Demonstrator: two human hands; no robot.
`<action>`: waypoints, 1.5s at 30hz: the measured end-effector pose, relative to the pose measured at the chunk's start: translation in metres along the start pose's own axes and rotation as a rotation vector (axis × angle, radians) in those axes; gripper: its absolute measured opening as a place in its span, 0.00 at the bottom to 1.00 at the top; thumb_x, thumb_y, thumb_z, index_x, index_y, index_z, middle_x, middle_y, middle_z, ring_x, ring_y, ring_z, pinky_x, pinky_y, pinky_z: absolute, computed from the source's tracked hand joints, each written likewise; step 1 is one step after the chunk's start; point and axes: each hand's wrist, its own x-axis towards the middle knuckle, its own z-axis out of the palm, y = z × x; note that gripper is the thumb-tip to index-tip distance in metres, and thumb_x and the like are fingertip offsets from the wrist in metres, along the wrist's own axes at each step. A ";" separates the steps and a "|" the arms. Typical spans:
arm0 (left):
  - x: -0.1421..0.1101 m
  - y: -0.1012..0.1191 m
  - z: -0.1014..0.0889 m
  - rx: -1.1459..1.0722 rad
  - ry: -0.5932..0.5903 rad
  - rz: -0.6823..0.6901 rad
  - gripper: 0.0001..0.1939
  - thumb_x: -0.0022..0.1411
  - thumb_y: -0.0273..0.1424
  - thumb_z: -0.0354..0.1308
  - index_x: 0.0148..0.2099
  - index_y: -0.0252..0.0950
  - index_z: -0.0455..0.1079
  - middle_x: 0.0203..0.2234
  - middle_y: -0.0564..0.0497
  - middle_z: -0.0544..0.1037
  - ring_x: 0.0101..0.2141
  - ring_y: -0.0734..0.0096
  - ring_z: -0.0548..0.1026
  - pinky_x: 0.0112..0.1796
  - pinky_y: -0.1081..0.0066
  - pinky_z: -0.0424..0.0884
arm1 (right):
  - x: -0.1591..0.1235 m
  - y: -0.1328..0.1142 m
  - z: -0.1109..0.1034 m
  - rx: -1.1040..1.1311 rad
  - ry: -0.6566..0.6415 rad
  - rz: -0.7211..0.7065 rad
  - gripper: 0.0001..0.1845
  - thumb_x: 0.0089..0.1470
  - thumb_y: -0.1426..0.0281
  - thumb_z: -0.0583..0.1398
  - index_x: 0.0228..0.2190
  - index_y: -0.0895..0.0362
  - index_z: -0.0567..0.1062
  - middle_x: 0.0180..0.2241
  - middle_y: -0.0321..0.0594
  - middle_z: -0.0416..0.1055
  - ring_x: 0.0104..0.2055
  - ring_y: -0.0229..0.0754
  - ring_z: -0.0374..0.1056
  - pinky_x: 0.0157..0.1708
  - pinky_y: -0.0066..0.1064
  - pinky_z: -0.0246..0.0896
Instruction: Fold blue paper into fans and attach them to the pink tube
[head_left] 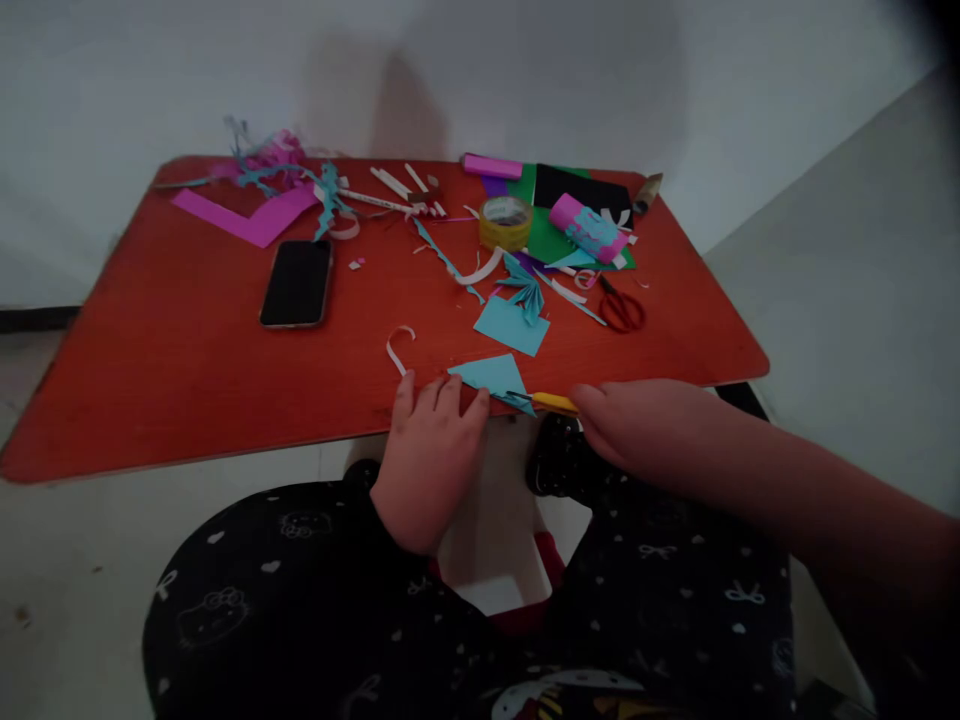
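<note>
Paper scraps, red table, seemingly pale wall behind.

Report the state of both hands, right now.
Left hand: closed, fingers gripping the light blue paper.
Right hand: closed, holding the yellow-handled cutting tool.

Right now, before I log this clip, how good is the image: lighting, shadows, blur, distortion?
In the head view, the image is dim and underexposed, with a dark patch in the top right corner; a soft shadow lies on the wall; the wide lens bends the edges of the red table; the right hand and left hand look dark and slightly soft.
</note>
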 end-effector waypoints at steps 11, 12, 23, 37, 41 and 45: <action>0.001 0.001 -0.005 0.029 -0.022 0.000 0.21 0.71 0.33 0.52 0.63 0.38 0.71 0.59 0.36 0.73 0.58 0.46 0.72 0.65 0.39 0.53 | -0.011 0.002 0.003 -0.013 -0.002 0.019 0.13 0.65 0.66 0.50 0.39 0.57 0.72 0.30 0.47 0.75 0.26 0.47 0.71 0.23 0.34 0.45; 0.002 0.001 -0.005 0.032 -0.018 0.001 0.21 0.71 0.33 0.52 0.62 0.38 0.71 0.59 0.36 0.73 0.58 0.46 0.72 0.65 0.40 0.53 | -0.012 0.003 0.004 -0.014 -0.002 0.016 0.13 0.65 0.66 0.50 0.39 0.57 0.72 0.30 0.47 0.75 0.26 0.47 0.71 0.23 0.34 0.45; 0.002 0.000 -0.003 0.017 0.020 0.010 0.20 0.69 0.32 0.55 0.61 0.38 0.73 0.57 0.35 0.74 0.56 0.46 0.73 0.64 0.40 0.54 | -0.022 0.009 0.011 -0.010 0.007 0.029 0.11 0.64 0.67 0.50 0.37 0.56 0.71 0.29 0.45 0.75 0.27 0.48 0.71 0.24 0.34 0.44; 0.007 0.000 0.004 -0.001 0.091 -0.052 0.18 0.64 0.36 0.63 0.55 0.41 0.74 0.54 0.40 0.75 0.55 0.47 0.71 0.63 0.43 0.56 | -0.029 0.034 0.043 0.109 0.305 0.176 0.21 0.69 0.65 0.48 0.55 0.61 0.69 0.43 0.49 0.77 0.39 0.47 0.74 0.31 0.33 0.55; 0.017 0.001 0.014 -0.064 0.164 0.005 0.17 0.65 0.35 0.62 0.55 0.41 0.73 0.56 0.43 0.75 0.57 0.51 0.69 0.63 0.49 0.56 | 0.009 0.041 0.058 0.040 0.413 0.227 0.27 0.68 0.67 0.48 0.64 0.65 0.60 0.50 0.58 0.73 0.48 0.53 0.73 0.38 0.35 0.62; 0.023 0.006 0.023 -0.080 0.183 0.107 0.13 0.69 0.34 0.57 0.54 0.44 0.74 0.49 0.46 0.79 0.53 0.55 0.71 0.56 0.53 0.61 | 0.041 0.046 0.063 0.062 0.406 0.245 0.28 0.69 0.65 0.48 0.66 0.62 0.58 0.53 0.59 0.70 0.51 0.54 0.71 0.40 0.35 0.64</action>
